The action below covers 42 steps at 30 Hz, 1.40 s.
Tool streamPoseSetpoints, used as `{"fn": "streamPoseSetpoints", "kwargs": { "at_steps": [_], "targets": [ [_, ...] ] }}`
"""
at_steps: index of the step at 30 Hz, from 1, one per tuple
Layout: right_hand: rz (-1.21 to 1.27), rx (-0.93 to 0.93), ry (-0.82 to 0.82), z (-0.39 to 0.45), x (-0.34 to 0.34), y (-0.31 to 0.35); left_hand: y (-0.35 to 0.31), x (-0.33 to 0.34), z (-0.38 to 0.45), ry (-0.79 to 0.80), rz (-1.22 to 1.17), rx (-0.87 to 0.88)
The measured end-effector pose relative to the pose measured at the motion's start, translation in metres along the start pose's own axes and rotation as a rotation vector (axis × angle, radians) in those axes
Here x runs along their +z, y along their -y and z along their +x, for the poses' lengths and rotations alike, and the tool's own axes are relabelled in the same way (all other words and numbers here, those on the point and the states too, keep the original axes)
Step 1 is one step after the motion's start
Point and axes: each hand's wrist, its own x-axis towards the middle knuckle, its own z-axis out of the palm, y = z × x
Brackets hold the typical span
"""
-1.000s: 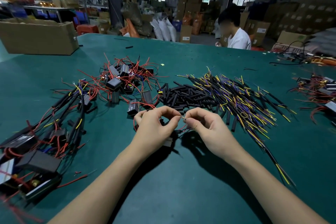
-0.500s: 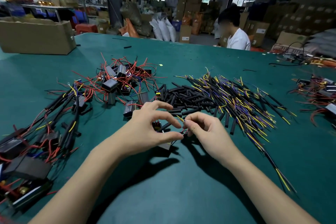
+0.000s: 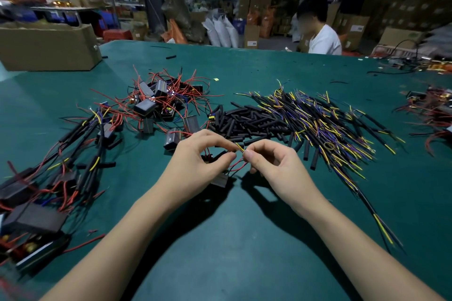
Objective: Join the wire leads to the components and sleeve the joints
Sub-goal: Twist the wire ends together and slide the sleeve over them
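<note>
My left hand (image 3: 195, 161) and my right hand (image 3: 274, 166) meet fingertip to fingertip above the green table (image 3: 232, 239). Between them they pinch thin wire ends (image 3: 239, 148), one yellow, with red leads (image 3: 236, 166) looping below. A small black box component (image 3: 219, 180) hangs or rests under my left hand, mostly hidden by it. Behind the hands lies a heap of short black sleeve tubes (image 3: 247, 123). To its right spreads a pile of black, yellow and purple wire leads (image 3: 325, 124).
Black box components with red wires (image 3: 161, 105) lie at the back left. Joined, sleeved assemblies (image 3: 73, 154) fill the left side. A cardboard box (image 3: 46, 46) stands at the far left. More parts (image 3: 435, 110) lie far right. A person in white (image 3: 322, 36) sits across.
My left hand opened its fingers and then closed them again on the wire ends. Both hands stayed close together at the same spot, fingertips now touching at the yellow wire.
</note>
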Motion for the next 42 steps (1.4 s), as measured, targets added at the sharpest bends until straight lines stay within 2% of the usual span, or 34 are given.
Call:
{"fn": "streamPoseSetpoints", "kwargs": {
  "at_steps": [6,18,23,28,31,38,42],
  "targets": [
    [-0.007,0.011,-0.026,-0.002,0.004,0.001,-0.003,0.001,-0.001,0.007,-0.019,0.021],
    [-0.023,-0.073,-0.092,-0.004,0.01,0.006,-0.008,0.002,0.0,-0.039,-0.067,-0.107],
    [-0.185,-0.22,-0.14,-0.003,0.009,0.009,-0.011,0.001,0.001,-0.048,-0.105,-0.212],
    [-0.085,-0.054,-0.111,-0.002,0.006,0.009,-0.007,0.0,0.002,-0.019,-0.145,-0.266],
    [-0.036,-0.017,-0.106,-0.002,0.006,0.01,-0.007,0.0,0.003,-0.008,-0.155,-0.29],
    [-0.058,-0.038,-0.09,-0.004,0.007,0.012,-0.009,-0.001,0.002,-0.006,-0.148,-0.304],
    [-0.183,-0.134,-0.111,-0.006,0.007,0.013,-0.009,-0.003,0.003,0.001,-0.142,-0.32]
  ]
}}
